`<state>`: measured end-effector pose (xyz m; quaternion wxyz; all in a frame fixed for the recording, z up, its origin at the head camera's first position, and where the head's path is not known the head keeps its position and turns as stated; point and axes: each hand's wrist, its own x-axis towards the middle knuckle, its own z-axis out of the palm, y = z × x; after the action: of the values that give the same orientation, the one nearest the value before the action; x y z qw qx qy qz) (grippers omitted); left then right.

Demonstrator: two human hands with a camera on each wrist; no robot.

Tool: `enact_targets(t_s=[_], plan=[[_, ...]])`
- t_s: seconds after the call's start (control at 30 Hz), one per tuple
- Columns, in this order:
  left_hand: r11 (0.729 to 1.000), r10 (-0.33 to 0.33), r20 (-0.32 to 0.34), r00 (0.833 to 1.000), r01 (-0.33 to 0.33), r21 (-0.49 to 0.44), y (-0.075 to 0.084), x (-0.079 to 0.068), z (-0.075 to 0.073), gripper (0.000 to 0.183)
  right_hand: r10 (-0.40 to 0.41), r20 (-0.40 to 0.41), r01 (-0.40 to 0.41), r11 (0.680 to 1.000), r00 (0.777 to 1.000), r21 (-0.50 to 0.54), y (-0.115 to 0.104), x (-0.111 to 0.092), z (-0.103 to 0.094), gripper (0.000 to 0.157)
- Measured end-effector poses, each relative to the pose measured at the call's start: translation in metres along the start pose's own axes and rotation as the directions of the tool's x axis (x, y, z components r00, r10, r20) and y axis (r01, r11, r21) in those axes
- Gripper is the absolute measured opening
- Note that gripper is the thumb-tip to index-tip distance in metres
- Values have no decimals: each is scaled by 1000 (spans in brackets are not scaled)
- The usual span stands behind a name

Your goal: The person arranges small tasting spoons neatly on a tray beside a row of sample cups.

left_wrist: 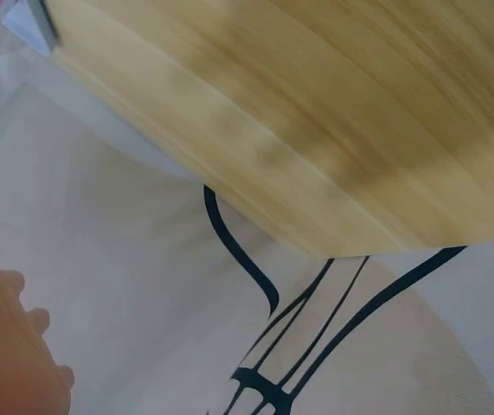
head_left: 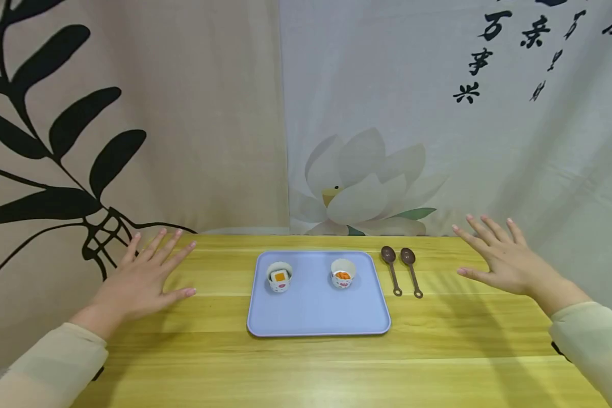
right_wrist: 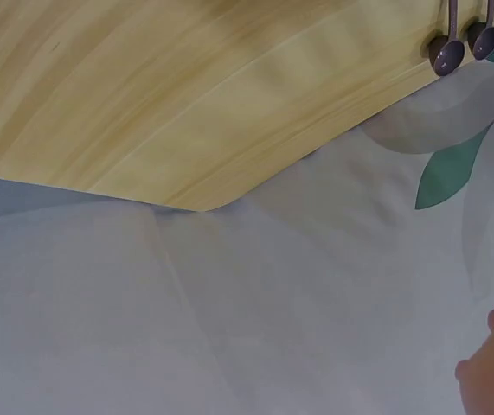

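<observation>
My left hand (head_left: 145, 277) is held over the table's left side, fingers straight and spread, holding nothing. Over the right side my right hand (head_left: 510, 263) is spread the same way, also with nothing in it. Nearest to the right hand are two brown spoons, one spoon (head_left: 408, 258) beside the other spoon (head_left: 389, 256), bowls pointing away from me. A light blue tray (head_left: 316, 317) lies between the hands. On it stand a small cup (head_left: 279, 284) with a white and orange-yellow piece in it, at the left, and another cup (head_left: 343, 267) with orange bits, at the right.
The wooden table (head_left: 306, 374) ends at the back against hanging curtains (head_left: 209, 113) printed with dark leaves, a lotus and black characters. The spoons lie just right of the tray. In the left wrist view a table corner (left_wrist: 316, 246) shows.
</observation>
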<state>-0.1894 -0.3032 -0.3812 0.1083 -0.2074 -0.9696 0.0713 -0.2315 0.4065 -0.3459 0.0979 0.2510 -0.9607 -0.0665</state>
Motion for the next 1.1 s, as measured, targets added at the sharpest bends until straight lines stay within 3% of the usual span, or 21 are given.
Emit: enact_targets(t_s=[0.43, 1.1], plan=[[999, 34, -31, 999, -35, -37, 11, 0, 3, 91, -31, -14, 31, 999, 999, 16, -10, 1, 1, 91], [998, 29, 1, 1000, -29, -59, 27, -3, 9, 92, -54, -43, 56, 997, 998, 51, -22, -1, 11, 89]])
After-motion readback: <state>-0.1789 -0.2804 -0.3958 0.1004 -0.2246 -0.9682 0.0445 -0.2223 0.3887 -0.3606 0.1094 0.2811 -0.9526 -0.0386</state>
